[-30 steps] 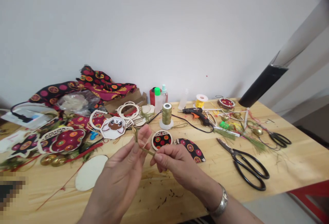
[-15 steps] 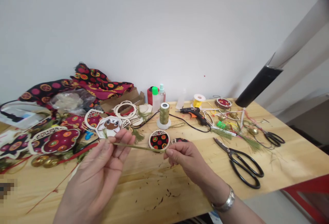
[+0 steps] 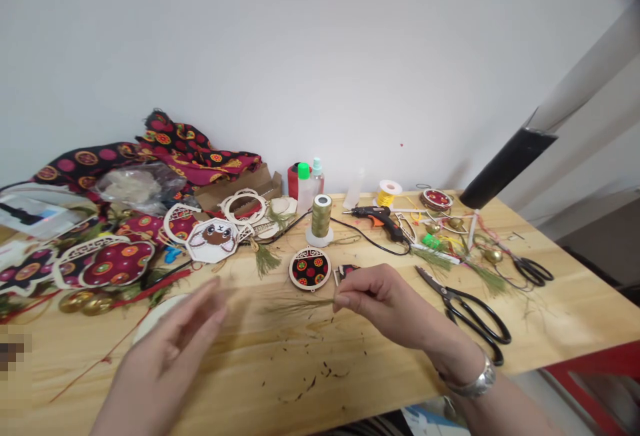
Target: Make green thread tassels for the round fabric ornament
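Observation:
Pinched between the thumb and fingers of my right hand [image 3: 385, 303] is the end of an olive-green thread tassel [image 3: 310, 303]. Its loose strands fan out to the left above the table and blur at their tips. My left hand [image 3: 173, 343] is apart from it on the left, slightly smeared by motion, with thumb and fingers apart and nothing in them. Just beyond the tassel lies a round wooden-framed ornament [image 3: 310, 269] with black patterned fabric. A second framed piece [image 3: 347, 269] is partly hidden behind my right hand. Behind these stands a spool of olive thread [image 3: 321, 217].
Large black scissors [image 3: 473, 313] lie right of my right hand. A glue gun [image 3: 380, 217], yellow spool [image 3: 389, 195] and small scissors [image 3: 533, 269] are farther back. On the left sit a sheep-face ornament [image 3: 214, 241], framed pieces and patterned fabric [image 3: 190, 146]. Dark scraps [image 3: 313, 383] dot the front.
My left hand has let go of the strands and moved left and down. The tassel, stretched between both hands before, now spreads loosely from my right hand, which has shifted slightly right.

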A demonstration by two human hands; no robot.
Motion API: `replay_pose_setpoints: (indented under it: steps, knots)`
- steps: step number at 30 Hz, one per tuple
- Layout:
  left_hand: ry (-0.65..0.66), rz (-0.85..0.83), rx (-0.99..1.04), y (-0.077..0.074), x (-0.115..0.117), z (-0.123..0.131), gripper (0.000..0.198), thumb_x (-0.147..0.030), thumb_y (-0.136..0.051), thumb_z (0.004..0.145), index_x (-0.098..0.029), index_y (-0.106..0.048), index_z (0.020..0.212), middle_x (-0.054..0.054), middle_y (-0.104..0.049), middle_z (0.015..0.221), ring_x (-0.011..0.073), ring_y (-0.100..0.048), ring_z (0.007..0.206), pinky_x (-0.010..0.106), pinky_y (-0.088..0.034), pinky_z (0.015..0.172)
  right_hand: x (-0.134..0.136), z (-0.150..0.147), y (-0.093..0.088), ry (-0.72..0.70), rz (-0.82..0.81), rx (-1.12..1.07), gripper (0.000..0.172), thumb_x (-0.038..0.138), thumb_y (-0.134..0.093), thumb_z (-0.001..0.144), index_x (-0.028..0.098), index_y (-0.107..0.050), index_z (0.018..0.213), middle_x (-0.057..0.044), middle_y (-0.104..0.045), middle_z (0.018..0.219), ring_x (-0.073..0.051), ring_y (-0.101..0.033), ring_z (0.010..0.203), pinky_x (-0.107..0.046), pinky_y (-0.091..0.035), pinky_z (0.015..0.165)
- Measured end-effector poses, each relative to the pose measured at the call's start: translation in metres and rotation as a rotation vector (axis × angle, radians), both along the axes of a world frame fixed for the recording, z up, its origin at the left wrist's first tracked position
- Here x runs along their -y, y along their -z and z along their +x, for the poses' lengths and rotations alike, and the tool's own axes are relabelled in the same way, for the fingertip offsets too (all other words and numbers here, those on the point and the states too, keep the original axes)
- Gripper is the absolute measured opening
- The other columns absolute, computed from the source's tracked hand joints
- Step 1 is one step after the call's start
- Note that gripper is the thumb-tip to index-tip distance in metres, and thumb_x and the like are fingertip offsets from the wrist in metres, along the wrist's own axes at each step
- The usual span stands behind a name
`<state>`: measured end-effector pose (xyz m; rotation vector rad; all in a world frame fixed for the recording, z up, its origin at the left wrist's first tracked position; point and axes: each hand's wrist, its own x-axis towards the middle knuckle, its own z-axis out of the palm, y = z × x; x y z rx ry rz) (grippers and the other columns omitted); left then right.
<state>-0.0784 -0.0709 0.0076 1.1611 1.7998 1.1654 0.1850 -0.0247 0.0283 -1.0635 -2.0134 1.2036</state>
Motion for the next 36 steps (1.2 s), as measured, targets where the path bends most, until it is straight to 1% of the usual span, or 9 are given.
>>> replay_pose_setpoints:
  steps: [2,4,6,9,11,15,20,28,36]
  knots:
    - [0.053,0.227,-0.264,-0.007,0.000,0.003,0.037,-0.034,-0.069,0.069,-0.032,-0.067,0.106,-0.003,-0.053,0.133,0.0303,-0.039,0.126,0.044,-0.016,0.111,0.001,-0.002,-0.004,-0.064,0.020,0.039,0.023,0.021,-0.051,0.087,0.016,-0.069,0.074,0.001,-0.063,0.065,-0.009,-0.052,0.060,-0.019,-0.039,0.058]
    - [0.172,0.368,-0.320,-0.014,0.001,0.015,0.034,-0.031,-0.059,0.078,-0.032,-0.065,0.112,-0.004,-0.053,0.133,0.0272,-0.041,0.125,0.038,-0.016,0.112,0.002,-0.006,-0.007,-0.124,0.055,0.083,0.023,0.019,-0.050,0.087,0.015,-0.069,0.076,0.000,-0.065,0.068,-0.009,-0.055,0.063,-0.019,-0.040,0.060]
    - [0.359,0.393,-0.247,-0.016,0.002,0.032,0.035,-0.028,-0.053,0.083,-0.031,-0.062,0.117,-0.002,-0.055,0.132,0.0249,-0.044,0.124,0.035,-0.025,0.109,0.004,-0.010,-0.009,-0.162,0.100,0.134,0.021,0.017,-0.051,0.087,0.015,-0.069,0.078,-0.001,-0.067,0.070,-0.010,-0.057,0.065,-0.020,-0.041,0.061]
    - [0.659,0.360,-0.202,-0.009,0.000,0.056,0.058,-0.026,-0.063,0.076,-0.032,-0.047,0.132,0.002,-0.047,0.140,0.0253,-0.041,0.127,0.035,-0.032,0.105,0.006,-0.015,-0.011,-0.190,0.144,0.182,0.020,0.012,-0.050,0.085,0.015,-0.068,0.077,-0.001,-0.067,0.071,-0.010,-0.057,0.066,-0.020,-0.041,0.063]
    - [0.750,0.282,-0.260,0.000,-0.002,0.065,0.066,-0.025,-0.064,0.076,-0.032,-0.038,0.137,0.003,-0.047,0.140,0.0237,-0.043,0.126,0.036,-0.034,0.104,0.007,-0.017,-0.011,-0.209,0.158,0.201,0.021,0.010,-0.049,0.085,0.015,-0.068,0.076,-0.001,-0.067,0.071,-0.010,-0.057,0.066,-0.020,-0.041,0.064]
    - [0.769,0.294,-0.333,0.012,-0.004,0.069,0.050,-0.021,-0.053,0.083,-0.028,-0.044,0.133,0.007,-0.057,0.130,0.0220,-0.054,0.115,0.035,-0.043,0.096,0.007,-0.016,-0.008,-0.222,0.190,0.254,0.023,0.010,-0.048,0.086,0.015,-0.065,0.071,0.001,-0.065,0.068,-0.009,-0.052,0.063,-0.019,-0.038,0.062]
    - [0.696,0.328,-0.366,0.014,-0.001,0.068,0.038,-0.019,-0.048,0.085,-0.025,-0.055,0.122,0.008,-0.071,0.107,0.0203,-0.067,0.088,0.030,-0.053,0.077,0.005,-0.017,-0.004,-0.217,0.203,0.274,0.024,0.010,-0.047,0.086,0.015,-0.064,0.070,0.000,-0.065,0.067,-0.009,-0.052,0.061,-0.019,-0.037,0.060]
    - [0.648,0.454,-0.473,0.024,0.002,0.069,0.032,-0.015,-0.046,0.083,-0.023,-0.064,0.109,0.006,-0.074,0.084,0.0197,-0.067,0.071,0.027,-0.052,0.064,0.004,-0.019,-0.002,-0.253,0.165,0.264,0.029,0.004,-0.044,0.084,0.018,-0.069,0.085,-0.002,-0.072,0.084,-0.012,-0.061,0.076,-0.022,-0.042,0.071]
    - [0.806,0.326,-0.538,0.038,0.002,0.057,0.031,-0.010,-0.043,0.080,-0.024,-0.065,0.097,0.005,-0.068,0.077,0.0198,-0.061,0.069,0.029,-0.048,0.067,0.004,-0.022,0.005,-0.275,0.108,0.413,0.028,0.004,-0.047,0.080,0.017,-0.071,0.084,-0.006,-0.073,0.082,-0.015,-0.064,0.074,-0.023,-0.044,0.068]
